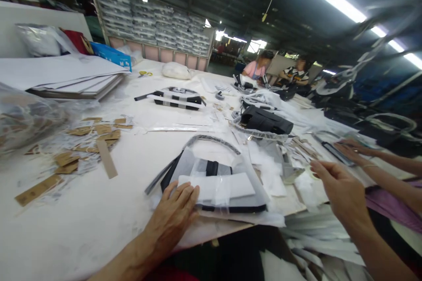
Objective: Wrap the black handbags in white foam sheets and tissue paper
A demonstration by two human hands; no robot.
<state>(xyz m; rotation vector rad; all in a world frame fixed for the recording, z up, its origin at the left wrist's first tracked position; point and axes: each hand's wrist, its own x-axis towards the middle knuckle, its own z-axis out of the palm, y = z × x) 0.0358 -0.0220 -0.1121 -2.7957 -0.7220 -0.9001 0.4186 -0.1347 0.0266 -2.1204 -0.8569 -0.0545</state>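
Note:
A grey handbag [242, 167] with black trim lies at the table's front edge, its wrapped handle [214, 138] curving away from me. A white foam sheet [235, 185] lies across its front, with clear tape [222, 189] over it. My left hand [176, 204] rests on the sheet's left end and the bag, fingers laid flat. Off to the right, my right hand [343, 191] is raised with thumb and fingertips pinched together. Whatever may be between those fingertips is too small to make out. Close behind them is a metal-edged plate [292, 174] among paper scraps.
Brown tags [67, 162] are scattered on the left beside stacked white sheets [62, 72]. Black bags [266, 119] and another wrapped bag [178, 100] lie farther back. A co-worker's hands [351, 148] work at the right. Two people sit at the far end.

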